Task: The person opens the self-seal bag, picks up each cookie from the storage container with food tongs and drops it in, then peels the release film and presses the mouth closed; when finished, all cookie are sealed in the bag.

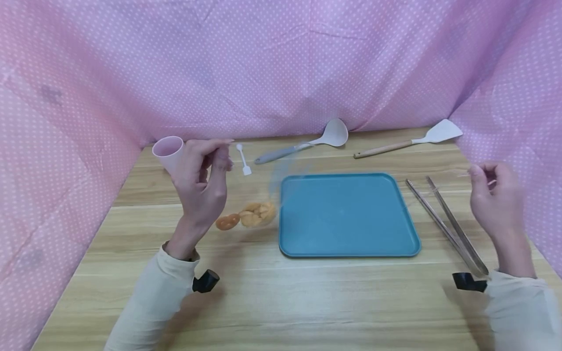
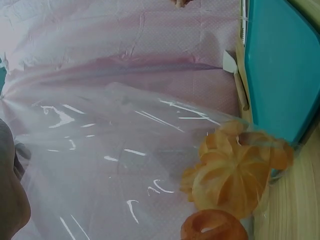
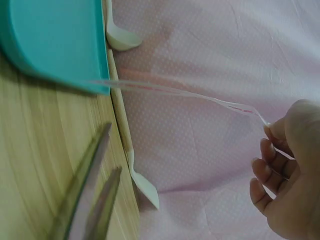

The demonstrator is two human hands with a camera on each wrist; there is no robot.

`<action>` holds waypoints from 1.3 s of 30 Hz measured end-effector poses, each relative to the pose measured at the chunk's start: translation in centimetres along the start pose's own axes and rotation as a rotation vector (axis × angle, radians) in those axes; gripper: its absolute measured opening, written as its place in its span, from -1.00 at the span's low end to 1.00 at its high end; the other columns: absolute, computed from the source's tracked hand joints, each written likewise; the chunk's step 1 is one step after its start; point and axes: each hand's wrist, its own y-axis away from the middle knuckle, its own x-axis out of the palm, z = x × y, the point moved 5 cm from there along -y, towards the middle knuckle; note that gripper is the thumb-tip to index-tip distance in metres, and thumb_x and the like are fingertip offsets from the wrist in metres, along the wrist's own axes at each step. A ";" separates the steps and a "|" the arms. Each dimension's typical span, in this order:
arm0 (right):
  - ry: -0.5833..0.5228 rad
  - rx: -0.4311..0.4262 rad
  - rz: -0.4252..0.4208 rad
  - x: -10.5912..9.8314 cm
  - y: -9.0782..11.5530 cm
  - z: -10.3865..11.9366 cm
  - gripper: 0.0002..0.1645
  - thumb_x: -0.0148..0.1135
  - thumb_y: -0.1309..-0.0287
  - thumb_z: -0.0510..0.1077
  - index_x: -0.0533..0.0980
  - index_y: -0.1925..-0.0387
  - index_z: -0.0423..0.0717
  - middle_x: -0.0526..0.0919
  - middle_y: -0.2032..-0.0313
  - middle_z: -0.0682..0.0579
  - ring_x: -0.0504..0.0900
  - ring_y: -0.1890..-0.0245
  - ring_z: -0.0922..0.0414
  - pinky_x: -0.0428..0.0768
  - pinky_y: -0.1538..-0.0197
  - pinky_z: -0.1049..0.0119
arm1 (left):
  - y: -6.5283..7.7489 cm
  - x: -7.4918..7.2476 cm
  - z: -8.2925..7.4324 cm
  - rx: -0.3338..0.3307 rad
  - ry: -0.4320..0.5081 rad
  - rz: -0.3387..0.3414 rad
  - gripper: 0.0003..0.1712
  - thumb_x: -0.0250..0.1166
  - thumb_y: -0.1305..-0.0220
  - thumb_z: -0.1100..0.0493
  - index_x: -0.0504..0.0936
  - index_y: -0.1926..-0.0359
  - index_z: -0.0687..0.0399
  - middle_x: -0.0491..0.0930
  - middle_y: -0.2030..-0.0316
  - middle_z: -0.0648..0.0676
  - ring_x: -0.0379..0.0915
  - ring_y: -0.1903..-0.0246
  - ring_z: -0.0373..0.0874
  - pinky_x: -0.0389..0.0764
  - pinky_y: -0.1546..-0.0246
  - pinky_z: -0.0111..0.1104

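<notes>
My left hand (image 1: 199, 180), raised at the left, pinches the top of a clear plastic bag (image 2: 115, 165) between thumb and fingers. Low in the bag shows a golden, flower-shaped bread piece (image 2: 232, 175). A brown pretzel-shaped piece (image 1: 227, 222) appears beside it; whether it lies inside the bag is unclear. On the right, my right hand (image 1: 498, 197) is raised above the tongs (image 1: 452, 224), pinching the end of a thin, clear strip (image 3: 200, 96) with its other fingers curled. The strip stretches toward the blue tray (image 1: 349, 214). Whether it joins the bag cannot be seen.
A pink cup (image 1: 168, 148) stands behind my left hand. Toward the back lie a small white scoop (image 1: 243, 160), a ladle (image 1: 335, 132) and a wooden-handled spatula (image 1: 441, 131). Pink dotted cloth (image 1: 263, 63) hangs around the wooden table (image 1: 307, 302).
</notes>
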 end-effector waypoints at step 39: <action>0.324 -0.019 0.650 0.3 0.4 -5.8 -0.64 0.01 -0.44 -0.28 0.60 0.05 -0.52 0.64 0.19 -0.48 0.48 0.40 0.07 0.42 0.43 0.24 | 0.7 -0.4 0.6 -0.006 0.013 0.012 -0.93 0.23 -0.31 0.56 0.64 0.24 0.55 0.54 0.42 0.36 0.50 0.47 -0.11 0.59 0.40 -0.50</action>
